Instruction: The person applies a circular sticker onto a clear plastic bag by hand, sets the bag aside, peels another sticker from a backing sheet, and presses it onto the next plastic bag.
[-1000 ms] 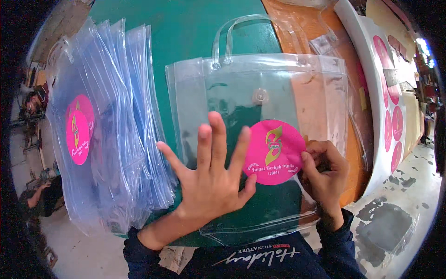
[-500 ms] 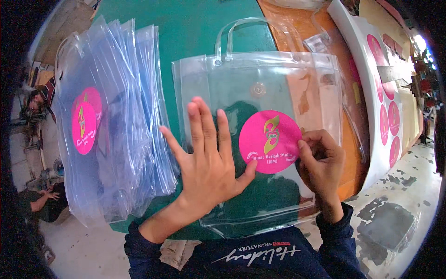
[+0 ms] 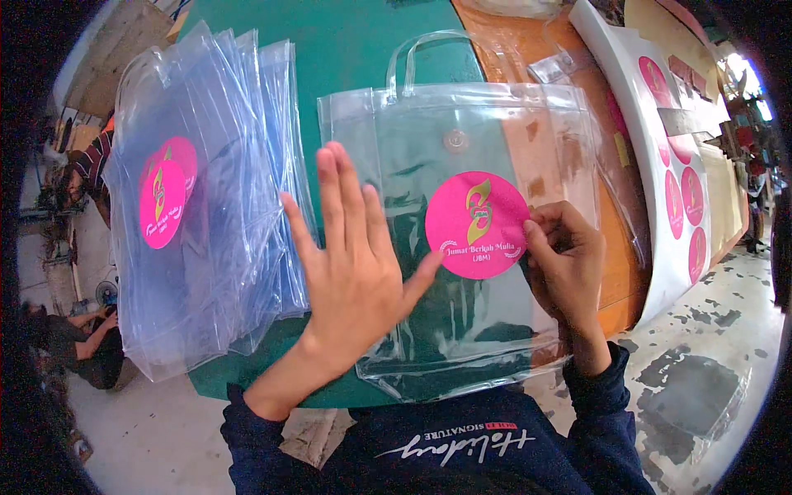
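A clear plastic bag point(image 3: 396, 297) with a clear loop handle and a round snap lies flat before me. Over its front is a round pink sticker point(image 3: 462, 202) with a green and yellow emblem. My right hand point(image 3: 569, 256) pinches the sticker's right edge between thumb and forefinger. My left hand point(image 3: 351, 264) is spread with fingers stretched out over the bag's left side, its thumb tip at the sticker's lower left edge. Whether the sticker lies fully flat on the plastic I cannot tell.
A thick pile of clear bags point(image 3: 239, 198), the top one bearing pink stickers, lies at the left on the green table point(image 3: 355, 41). White sheets of pink stickers point(image 3: 660, 190) lie at the right by an orange-brown board point(image 3: 619, 289). Another person point(image 3: 91, 338) sits at far left.
My left hand has shifted slightly left, its thumb still by the sticker's edge. My right hand keeps its pinch. The whole view has moved a little.
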Demonstrator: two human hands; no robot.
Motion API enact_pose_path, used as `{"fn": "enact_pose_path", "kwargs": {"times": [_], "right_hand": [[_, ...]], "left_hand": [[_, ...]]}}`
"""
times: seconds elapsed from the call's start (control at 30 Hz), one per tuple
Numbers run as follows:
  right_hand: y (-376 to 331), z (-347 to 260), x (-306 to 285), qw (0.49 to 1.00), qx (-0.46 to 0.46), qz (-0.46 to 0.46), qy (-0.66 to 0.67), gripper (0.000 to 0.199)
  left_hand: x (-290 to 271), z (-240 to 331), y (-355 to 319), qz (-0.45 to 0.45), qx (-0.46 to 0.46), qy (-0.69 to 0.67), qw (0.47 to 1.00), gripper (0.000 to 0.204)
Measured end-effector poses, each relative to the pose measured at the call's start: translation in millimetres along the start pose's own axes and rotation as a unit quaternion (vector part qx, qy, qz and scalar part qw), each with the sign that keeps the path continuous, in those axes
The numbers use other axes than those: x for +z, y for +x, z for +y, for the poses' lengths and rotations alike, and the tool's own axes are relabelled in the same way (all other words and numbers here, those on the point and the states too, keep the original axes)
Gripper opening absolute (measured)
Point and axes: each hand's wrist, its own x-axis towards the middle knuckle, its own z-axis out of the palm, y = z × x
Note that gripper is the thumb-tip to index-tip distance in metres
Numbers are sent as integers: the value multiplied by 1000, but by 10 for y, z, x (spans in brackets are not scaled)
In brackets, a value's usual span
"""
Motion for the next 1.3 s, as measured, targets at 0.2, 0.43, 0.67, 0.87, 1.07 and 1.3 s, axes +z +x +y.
{"fn": "enact_pose_path", "kwargs": {"times": [0.2, 0.43, 0.67, 0.87, 1.07, 1.3], "right_hand": [[2, 30, 11, 1000, -12, 7, 0, 7], [6, 53, 10, 999, -27, 17, 2, 8], [9, 41, 11, 999, -49, 17, -7, 7], [4, 39, 8, 1000, -9, 12, -6, 6], [-5, 45, 2, 1000, -5, 10, -11, 5], [-23, 40, 7, 1000, 4, 11, 1, 6]], "left_hand": [[-145, 243, -548, -22, 207, -216, 954, 42], [-125, 205, -594, -3, 172, -240, 955, 35], [37, 8, -112, 5, 116, -237, 964, 42], [218, 7, 49, 58, 127, -192, 971, 49], [190, 29, 34, 17, 106, -149, 983, 64], [188, 36, 78, 11, 101, -136, 985, 73]]}}
